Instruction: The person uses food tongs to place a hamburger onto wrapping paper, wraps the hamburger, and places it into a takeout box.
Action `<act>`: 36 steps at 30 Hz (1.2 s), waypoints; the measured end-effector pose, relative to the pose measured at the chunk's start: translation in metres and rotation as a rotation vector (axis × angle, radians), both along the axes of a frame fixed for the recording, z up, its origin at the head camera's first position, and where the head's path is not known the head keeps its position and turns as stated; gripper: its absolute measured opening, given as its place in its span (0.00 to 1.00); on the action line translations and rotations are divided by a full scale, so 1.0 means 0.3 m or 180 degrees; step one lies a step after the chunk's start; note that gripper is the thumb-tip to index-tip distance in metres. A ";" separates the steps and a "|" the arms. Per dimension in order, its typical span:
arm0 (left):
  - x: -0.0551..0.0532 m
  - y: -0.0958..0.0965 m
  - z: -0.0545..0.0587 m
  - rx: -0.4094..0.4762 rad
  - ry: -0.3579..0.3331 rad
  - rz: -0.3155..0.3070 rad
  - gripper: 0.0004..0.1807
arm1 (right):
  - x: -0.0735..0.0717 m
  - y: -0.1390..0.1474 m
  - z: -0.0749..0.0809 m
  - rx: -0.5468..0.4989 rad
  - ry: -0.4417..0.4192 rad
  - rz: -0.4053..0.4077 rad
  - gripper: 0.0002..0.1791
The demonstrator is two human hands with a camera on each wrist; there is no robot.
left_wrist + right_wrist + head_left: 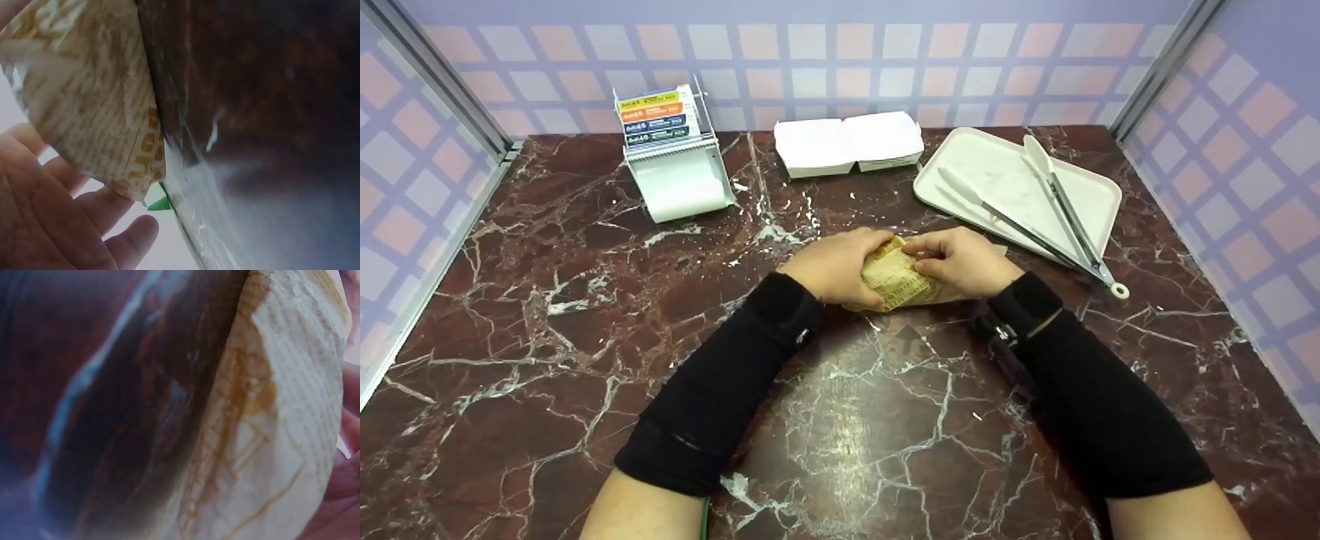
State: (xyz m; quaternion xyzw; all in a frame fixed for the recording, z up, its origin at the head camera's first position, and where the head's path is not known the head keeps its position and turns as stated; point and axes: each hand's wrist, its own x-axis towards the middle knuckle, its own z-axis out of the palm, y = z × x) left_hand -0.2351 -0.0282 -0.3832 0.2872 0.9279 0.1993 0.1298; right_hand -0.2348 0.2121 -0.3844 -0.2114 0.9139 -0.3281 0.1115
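Note:
A bundle wrapped in printed brown-and-cream paper (894, 277) lies on the dark marbled table in the head view. My left hand (838, 268) grips its left side, with the thumb on the near edge and the fingers along the far edge. On the right, my right hand (964, 262) pinches the paper with thumb and fingers. The left wrist view shows the wrapping paper (101, 95) beside the left fingers, and the right wrist view shows its creased folds (281, 416). What the paper encloses is hidden.
Behind the hands stands an open white hinged box (847, 144). Tongs (1035, 225) with pale tips lie across a white tray (1084, 184) at back right. A white dispenser (686, 184) holding colourful labelled strips stands back left. White crumbs (810, 214) lie scattered between.

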 end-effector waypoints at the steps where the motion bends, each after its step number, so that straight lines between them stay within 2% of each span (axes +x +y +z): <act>1: 0.001 0.004 -0.001 -0.0048 0.0028 -0.0013 0.59 | 0.001 -0.001 0.000 0.0007 0.0011 0.0001 0.21; 5: 0.005 0.012 -0.004 -0.0154 0.0110 -0.0019 0.57 | 0.004 -0.001 -0.001 0.0022 0.0039 0.0009 0.21; 16: 0.010 0.015 -0.010 -0.0143 0.0235 0.0044 0.51 | 0.018 -0.002 -0.004 0.0065 0.0099 0.0050 0.23; 20: 0.015 0.003 -0.013 -0.0121 0.0229 0.0066 0.50 | 0.024 0.007 0.002 0.0131 0.0090 -0.0069 0.23; 26: 0.025 -0.024 -0.013 -0.0080 0.0159 0.0121 0.50 | 0.010 0.066 0.021 0.0054 0.0132 -0.0303 0.26; 33: 0.031 -0.038 -0.018 -0.0074 0.0090 0.0134 0.51 | -0.009 0.132 0.015 0.0558 -0.0021 -0.0466 0.30; 36: 0.032 -0.038 -0.020 -0.0069 0.0083 0.0146 0.51 | -0.015 0.143 0.006 0.0658 -0.0092 -0.0526 0.31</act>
